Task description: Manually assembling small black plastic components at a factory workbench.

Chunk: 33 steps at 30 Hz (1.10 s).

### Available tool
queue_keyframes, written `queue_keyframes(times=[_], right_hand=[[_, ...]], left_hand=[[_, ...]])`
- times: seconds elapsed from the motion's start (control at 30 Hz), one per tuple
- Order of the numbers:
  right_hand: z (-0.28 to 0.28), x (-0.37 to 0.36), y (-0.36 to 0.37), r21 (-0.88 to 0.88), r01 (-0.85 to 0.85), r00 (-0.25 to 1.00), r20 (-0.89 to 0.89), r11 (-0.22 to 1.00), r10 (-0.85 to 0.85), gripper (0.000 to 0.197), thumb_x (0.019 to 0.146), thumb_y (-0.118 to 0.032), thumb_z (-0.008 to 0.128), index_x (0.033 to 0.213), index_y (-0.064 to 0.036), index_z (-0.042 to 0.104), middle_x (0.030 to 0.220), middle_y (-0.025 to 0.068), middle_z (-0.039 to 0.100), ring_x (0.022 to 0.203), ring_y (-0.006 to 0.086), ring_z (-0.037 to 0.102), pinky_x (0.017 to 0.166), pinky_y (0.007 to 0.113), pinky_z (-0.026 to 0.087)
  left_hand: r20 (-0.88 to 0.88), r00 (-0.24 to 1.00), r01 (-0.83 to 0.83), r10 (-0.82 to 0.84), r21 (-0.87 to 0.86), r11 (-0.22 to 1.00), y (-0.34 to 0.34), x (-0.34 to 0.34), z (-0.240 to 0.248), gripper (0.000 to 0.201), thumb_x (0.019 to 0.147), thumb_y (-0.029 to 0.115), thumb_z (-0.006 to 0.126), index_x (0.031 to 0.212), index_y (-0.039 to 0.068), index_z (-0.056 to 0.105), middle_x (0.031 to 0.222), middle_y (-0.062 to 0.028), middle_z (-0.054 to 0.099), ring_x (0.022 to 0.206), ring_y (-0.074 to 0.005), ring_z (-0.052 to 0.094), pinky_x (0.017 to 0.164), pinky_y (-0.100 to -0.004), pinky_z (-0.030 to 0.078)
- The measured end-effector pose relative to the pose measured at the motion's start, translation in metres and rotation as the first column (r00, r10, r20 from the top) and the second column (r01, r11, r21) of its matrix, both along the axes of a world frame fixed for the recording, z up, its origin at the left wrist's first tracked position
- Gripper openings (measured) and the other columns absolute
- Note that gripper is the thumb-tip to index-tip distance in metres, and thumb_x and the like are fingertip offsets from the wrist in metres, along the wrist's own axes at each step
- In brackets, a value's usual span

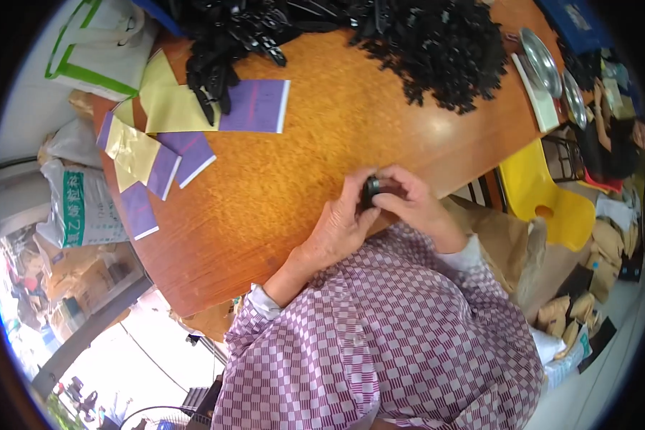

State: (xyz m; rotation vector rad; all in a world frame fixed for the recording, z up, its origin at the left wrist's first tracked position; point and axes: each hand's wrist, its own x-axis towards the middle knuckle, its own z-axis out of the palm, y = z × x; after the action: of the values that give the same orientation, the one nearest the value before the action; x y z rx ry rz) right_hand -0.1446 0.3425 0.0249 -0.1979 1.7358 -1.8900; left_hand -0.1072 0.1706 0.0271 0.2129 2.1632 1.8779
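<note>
Close to the table's near edge, my two hands meet around a small black plastic piece (370, 190). My left hand (335, 226) grips it from the left, thumb and fingers closed. My right hand (413, 203) pinches it from the other side, fingers curled. The piece is partly hidden by the fingers, so its exact kind cannot be made out. A large heap of small black parts (441, 54) lies on the far side of the wooden table (301, 143). More black parts (240, 32), longer and glossier, are piled to its left.
Purple and yellow sheets (254, 106) lie at the table's left, some under black parts. Metal bowls (540, 63) stand at the far right edge. Beyond the right edge are a yellow chair (541, 190), a brown paper bag (505, 240) and another person (613, 147). A white-green bag (107, 54) stands far left.
</note>
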Motion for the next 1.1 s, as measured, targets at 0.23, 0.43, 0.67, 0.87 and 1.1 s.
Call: queue_keyframes(times=[0.23,0.43,0.67,0.87,1.1], right_hand=[[0.001,-0.102,0.05,0.651,0.595,0.568,-0.755,0.471,0.327,0.023,0.082,-0.019,0.065,0.097,-0.0042,0.056,0.086,0.0119,0.057,0.073,0.0275,0.055,0.064,0.036,0.044],[-0.003,-0.133,0.028,0.68,0.649,0.522,-0.724,0.341,0.451,0.018,0.081,-0.016,0.063,0.094,-0.0048,0.057,0.086,0.0107,0.059,0.081,0.0298,0.058,0.068,0.04,0.045],[-0.013,-0.134,0.049,0.712,0.621,0.55,-0.694,0.328,0.465,0.023,0.089,-0.024,0.055,0.103,-0.0049,0.059,0.1,0.0161,0.059,0.092,0.0347,0.057,0.074,0.04,0.048],[0.02,-0.107,0.022,0.776,0.524,0.782,-0.601,0.35,0.162,0.026,0.093,-0.025,0.048,0.101,-0.0022,0.058,0.09,0.018,0.062,0.082,0.0333,0.058,0.071,0.039,0.047],[0.028,-0.11,0.006,0.198,0.297,0.893,-0.404,0.934,-0.198,0.025,0.086,-0.013,0.057,0.107,0.0008,0.055,0.102,0.0098,0.053,0.087,0.0214,0.052,0.078,0.03,0.044]], left_hand=[[-0.235,0.953,0.002,-0.189,-0.621,0.784,-0.076,-0.04,0.026,0.025,0.082,0.017,0.062,0.106,0.009,0.057,0.091,-0.0151,0.061,0.077,-0.03,0.062,0.061,-0.038,0.05],[-0.591,0.764,-0.617,0.259,-0.551,0.562,-0.177,-0.144,0.028,0.019,0.083,0.02,0.059,0.099,0.01,0.06,0.092,-0.0121,0.059,0.079,-0.0305,0.061,0.065,-0.0376,0.05],[-0.674,0.734,-0.644,-0.078,-0.729,0.233,-0.174,-0.233,-0.006,0.017,0.069,0.017,0.061,0.082,0.007,0.066,0.087,-0.0106,0.059,0.087,-0.0257,0.056,0.063,-0.0378,0.049],[-0.771,0.599,-0.793,0.215,-0.535,0.292,-0.175,-0.18,0.004,0.028,0.069,0.015,0.062,0.092,0.002,0.056,0.088,-0.0122,0.058,0.086,-0.0292,0.056,0.067,-0.0377,0.044],[-0.065,0.671,-0.632,0.739,0.473,0.614,-0.154,-0.101,-0.022,0.038,0.069,0.005,0.066,0.103,0.003,0.049,0.081,-0.0146,0.058,0.07,-0.0272,0.061,0.053,-0.0377,0.05]])
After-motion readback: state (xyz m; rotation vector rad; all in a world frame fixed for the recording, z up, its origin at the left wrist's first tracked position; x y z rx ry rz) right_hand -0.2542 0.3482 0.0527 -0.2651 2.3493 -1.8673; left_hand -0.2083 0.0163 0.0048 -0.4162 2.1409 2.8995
